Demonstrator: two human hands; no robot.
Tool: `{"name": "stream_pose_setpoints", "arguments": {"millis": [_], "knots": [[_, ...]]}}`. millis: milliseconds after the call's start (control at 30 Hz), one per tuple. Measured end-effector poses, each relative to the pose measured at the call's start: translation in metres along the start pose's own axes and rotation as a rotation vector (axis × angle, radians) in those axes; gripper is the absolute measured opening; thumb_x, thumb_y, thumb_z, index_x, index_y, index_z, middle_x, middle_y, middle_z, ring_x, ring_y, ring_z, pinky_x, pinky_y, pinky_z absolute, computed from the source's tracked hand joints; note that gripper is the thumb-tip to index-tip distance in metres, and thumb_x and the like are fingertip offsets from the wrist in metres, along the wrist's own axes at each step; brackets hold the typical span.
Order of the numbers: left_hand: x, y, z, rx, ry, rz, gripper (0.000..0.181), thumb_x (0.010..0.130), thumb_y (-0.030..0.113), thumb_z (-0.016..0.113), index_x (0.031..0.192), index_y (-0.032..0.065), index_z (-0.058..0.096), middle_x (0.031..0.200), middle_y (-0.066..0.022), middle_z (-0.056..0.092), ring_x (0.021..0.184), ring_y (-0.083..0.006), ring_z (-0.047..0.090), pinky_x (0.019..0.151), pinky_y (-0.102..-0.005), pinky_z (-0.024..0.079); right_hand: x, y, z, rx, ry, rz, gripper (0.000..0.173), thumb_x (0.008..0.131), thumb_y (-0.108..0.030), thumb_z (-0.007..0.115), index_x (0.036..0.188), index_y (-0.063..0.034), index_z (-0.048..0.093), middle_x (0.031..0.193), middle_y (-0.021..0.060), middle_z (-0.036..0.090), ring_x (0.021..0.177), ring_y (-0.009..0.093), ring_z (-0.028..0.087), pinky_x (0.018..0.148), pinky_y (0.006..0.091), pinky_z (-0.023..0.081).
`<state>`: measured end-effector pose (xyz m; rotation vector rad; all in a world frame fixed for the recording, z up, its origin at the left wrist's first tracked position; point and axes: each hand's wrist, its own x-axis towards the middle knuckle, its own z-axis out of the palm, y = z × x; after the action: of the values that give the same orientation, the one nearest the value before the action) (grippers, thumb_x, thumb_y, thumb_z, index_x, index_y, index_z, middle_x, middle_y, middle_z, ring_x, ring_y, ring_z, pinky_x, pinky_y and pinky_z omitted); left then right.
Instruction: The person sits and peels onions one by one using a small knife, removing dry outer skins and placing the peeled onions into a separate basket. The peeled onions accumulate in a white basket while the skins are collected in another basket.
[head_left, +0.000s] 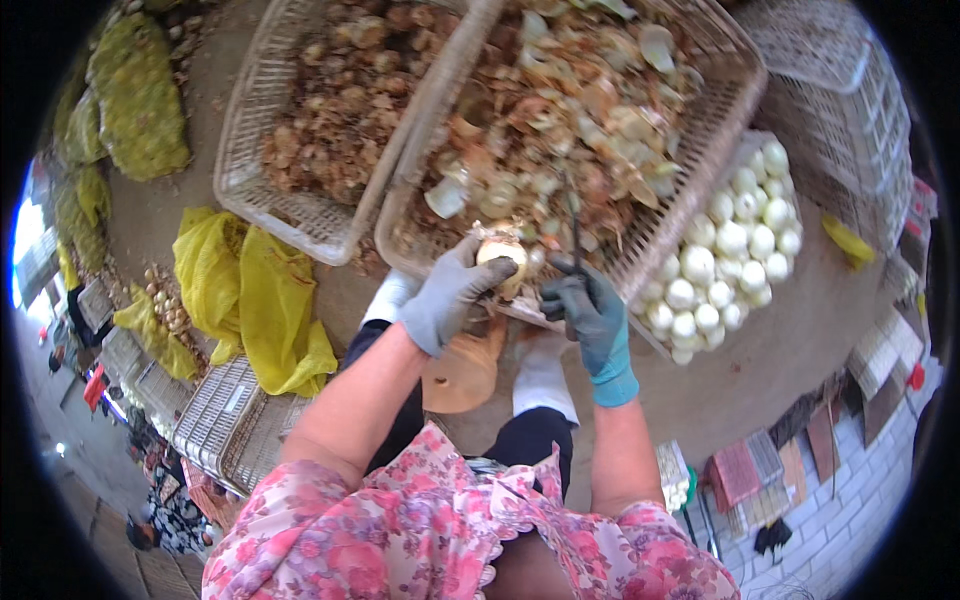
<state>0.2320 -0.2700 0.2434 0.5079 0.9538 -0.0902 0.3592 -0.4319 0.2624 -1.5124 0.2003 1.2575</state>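
In a grey glove, my left hand (457, 289) grips an onion (501, 255) with part of its dry skin still on, its thumb laid over the near side. My right hand (592, 315), in a grey and teal glove, closes around a knife (576, 225) whose thin dark blade points away from me, just right of the onion. Both hands are over the near edge of a plastic basket (690, 142) heaped with loose onion skins (540, 120). To its left, a second plastic basket (247, 150) holds unpeeled onions (330, 127).
Peeled white onions (731, 240) fill a container at the right, beside stacked plastic crates (832, 112). Yellow mesh sacks (274, 300) lie at the left above more crates (217, 412). A round tan stool (461, 375) stands between my legs. Several people (172, 495) are far left.
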Motion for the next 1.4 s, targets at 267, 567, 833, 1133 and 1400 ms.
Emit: {"name": "stream_pose_setpoints", "arguments": {"millis": [267,567,833,1133,1400], "knots": [[-0.009,0.003,0.032,0.392,0.018,-0.053,0.055,0.08,0.002,0.075,0.13,-0.0032,0.053,0.112,-0.0058,0.065,0.098,-0.0103,0.061,0.086,-0.0256,0.052,-0.03,-0.004,-0.018,-0.711,-0.011,-0.458,0.032,0.084,-0.015,0.07,0.114,-0.0035,0.067,0.083,0.014,0.069,0.072,0.023,0.067,0.066,0.0331,0.054],[-0.014,-0.003,0.046,0.516,-0.022,-0.084,0.052,0.079,0.007,0.074,0.126,-0.0016,0.055,0.109,-0.0054,0.066,0.098,-0.0122,0.064,0.085,-0.0285,0.053,-0.032,0.002,-0.04,-0.897,-0.094,-0.494,0.025,0.081,-0.018,0.069,0.105,-0.0094,0.067,0.082,0.0153,0.067,0.075,0.036,0.066,0.065,0.0437,0.052],[-0.006,-0.008,0.037,0.475,-0.074,-0.104,0.048,0.078,0.012,0.08,0.119,0.0,0.059,0.103,-0.0041,0.068,0.089,-0.0088,0.061,0.079,-0.0246,0.052,-0.032,-0.003,-0.042,-0.832,-0.1,-0.467,0.022,0.082,-0.02,0.066,0.102,-0.0105,0.067,0.08,0.0154,0.066,0.073,0.037,0.064,0.063,0.0443,0.051],[-0.007,0.0,0.041,0.546,-0.091,-0.14,0.049,0.08,0.004,0.073,0.125,-0.0031,0.055,0.11,-0.0065,0.068,0.098,-0.0131,0.065,0.089,-0.0294,0.053,-0.023,0.008,-0.05,-0.907,-0.125,-0.545,0.029,0.08,-0.018,0.067,0.108,-0.0115,0.066,0.084,0.0141,0.066,0.074,0.037,0.065,0.064,0.0452,0.052],[-0.014,0.018,0.051,0.618,-0.115,-0.185,0.047,0.078,0.013,0.075,0.119,-0.0028,0.06,0.104,-0.0049,0.067,0.091,-0.0097,0.061,0.082,-0.0255,0.05,-0.014,0.006,-0.064,-0.939,-0.203,-0.556,0.032,0.079,-0.016,0.068,0.11,-0.0118,0.067,0.085,0.0134,0.067,0.078,0.036,0.065,0.066,0.0454,0.052]]}}
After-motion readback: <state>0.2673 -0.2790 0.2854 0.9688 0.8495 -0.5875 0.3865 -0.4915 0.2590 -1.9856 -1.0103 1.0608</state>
